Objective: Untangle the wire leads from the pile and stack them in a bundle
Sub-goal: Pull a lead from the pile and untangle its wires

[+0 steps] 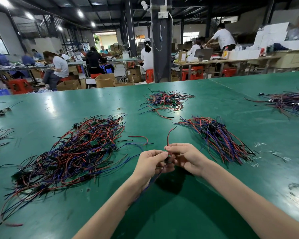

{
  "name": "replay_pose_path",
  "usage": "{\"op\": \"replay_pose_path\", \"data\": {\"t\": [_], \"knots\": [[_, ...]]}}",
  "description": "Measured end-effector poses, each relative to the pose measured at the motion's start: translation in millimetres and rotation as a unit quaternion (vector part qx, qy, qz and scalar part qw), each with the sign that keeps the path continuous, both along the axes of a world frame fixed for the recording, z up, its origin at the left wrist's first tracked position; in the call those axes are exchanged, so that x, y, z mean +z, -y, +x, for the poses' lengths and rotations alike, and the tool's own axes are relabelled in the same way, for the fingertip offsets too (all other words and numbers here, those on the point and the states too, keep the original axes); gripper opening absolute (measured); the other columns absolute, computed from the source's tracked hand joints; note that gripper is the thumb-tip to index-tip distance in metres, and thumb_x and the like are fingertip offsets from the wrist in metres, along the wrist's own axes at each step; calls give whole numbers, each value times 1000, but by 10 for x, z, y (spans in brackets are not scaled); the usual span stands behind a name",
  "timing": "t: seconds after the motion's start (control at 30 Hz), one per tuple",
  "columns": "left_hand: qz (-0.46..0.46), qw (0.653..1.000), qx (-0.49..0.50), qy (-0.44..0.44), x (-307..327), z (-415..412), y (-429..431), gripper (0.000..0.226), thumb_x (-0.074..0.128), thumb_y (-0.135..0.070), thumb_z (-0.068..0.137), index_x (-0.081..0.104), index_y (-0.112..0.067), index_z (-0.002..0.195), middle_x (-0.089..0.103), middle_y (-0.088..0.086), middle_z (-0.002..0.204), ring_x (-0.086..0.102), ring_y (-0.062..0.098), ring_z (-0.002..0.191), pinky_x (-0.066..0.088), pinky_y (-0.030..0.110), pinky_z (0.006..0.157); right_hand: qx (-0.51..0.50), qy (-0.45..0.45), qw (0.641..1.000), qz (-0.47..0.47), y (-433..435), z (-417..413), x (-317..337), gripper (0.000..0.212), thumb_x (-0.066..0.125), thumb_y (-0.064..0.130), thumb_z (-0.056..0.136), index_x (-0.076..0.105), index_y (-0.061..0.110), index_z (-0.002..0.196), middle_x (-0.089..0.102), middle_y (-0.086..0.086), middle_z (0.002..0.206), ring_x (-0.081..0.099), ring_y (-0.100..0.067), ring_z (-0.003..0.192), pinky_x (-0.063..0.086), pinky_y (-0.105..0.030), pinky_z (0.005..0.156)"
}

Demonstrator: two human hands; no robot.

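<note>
Two hands are brought together above the green table (179, 213), and one wire lead (168, 137) is pinched between them. The left hand (153, 163) is closed around its lower part, where blue and dark strands trail down past the wrist. The right hand (185, 156) is clenched on the upper part, a red strand rising from the fingertips. The tangled pile (72, 152) is seen to the left, the bundle (217, 135) laid out to the right.
</note>
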State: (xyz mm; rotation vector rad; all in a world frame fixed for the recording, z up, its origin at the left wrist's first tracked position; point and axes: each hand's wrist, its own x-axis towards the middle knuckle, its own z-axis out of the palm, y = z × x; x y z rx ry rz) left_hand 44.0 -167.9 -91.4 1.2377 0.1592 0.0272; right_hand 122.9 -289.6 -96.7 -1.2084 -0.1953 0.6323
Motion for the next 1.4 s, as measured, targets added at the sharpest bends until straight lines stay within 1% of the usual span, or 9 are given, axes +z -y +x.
{"op": "replay_pose_path", "data": {"t": [0.13,0.33,0.4,0.53,0.67,0.8,0.93,1.3,1.4], "knots": [[25,1000,14,-8,-41,-35,28,22,60,-16,92,66,3,82,70,10,69,64,16,53,58,29,59,21,7,999,-23,23,-6,5,9,61,-2,84,64,6,80,66,-2,64,58,-8,48,52,-19,51],[28,999,26,-33,-52,-20,13,10,60,-5,90,66,0,84,67,22,83,56,29,73,60,34,62,23,7,1000,-4,26,-14,3,6,64,-1,82,63,5,79,66,-2,63,58,-10,49,51,-21,51],[18,999,19,-39,-17,-13,-9,10,60,-5,90,67,3,88,67,25,88,63,27,69,60,33,62,26,13,1000,-3,24,-17,5,7,62,-1,83,64,5,80,67,-2,64,59,-10,51,52,-22,53],[25,997,6,-68,36,4,-76,15,63,-14,89,71,-2,89,67,16,83,60,18,60,59,28,61,27,6,1000,-1,5,-7,2,12,57,-4,85,66,3,81,69,-5,68,60,-12,55,52,-21,58],[57,992,-20,-113,63,19,-147,6,64,-12,86,67,-10,80,58,3,64,58,12,50,57,25,58,59,-25,998,-12,-1,-22,20,6,64,5,74,65,5,80,62,-2,65,49,-9,54,42,-20,62],[63,989,-45,-128,89,6,-174,7,63,-9,84,69,-8,81,69,7,67,67,15,55,53,21,52,87,-37,996,-4,2,-44,31,11,63,9,71,65,5,81,63,-4,70,57,-13,61,50,-27,68],[52,990,-45,-122,105,3,-176,14,62,-8,85,71,-10,74,72,7,68,69,18,56,54,21,52,75,1,997,-19,-9,-54,18,7,60,4,82,66,6,82,67,-4,69,58,-11,56,51,-25,60],[57,991,-22,-117,133,26,-155,15,62,-5,85,68,-8,72,68,4,59,65,14,48,49,17,44,50,52,997,-23,-46,-51,9,8,63,4,83,67,1,77,62,-10,66,53,-16,54,52,-25,50],[68,991,-17,-112,114,39,-148,27,61,-3,86,68,-9,61,63,1,51,64,13,47,50,18,44,34,86,995,-43,-45,-36,-7,6,66,3,81,70,3,76,63,-7,64,49,-14,56,47,-24,53]]}}
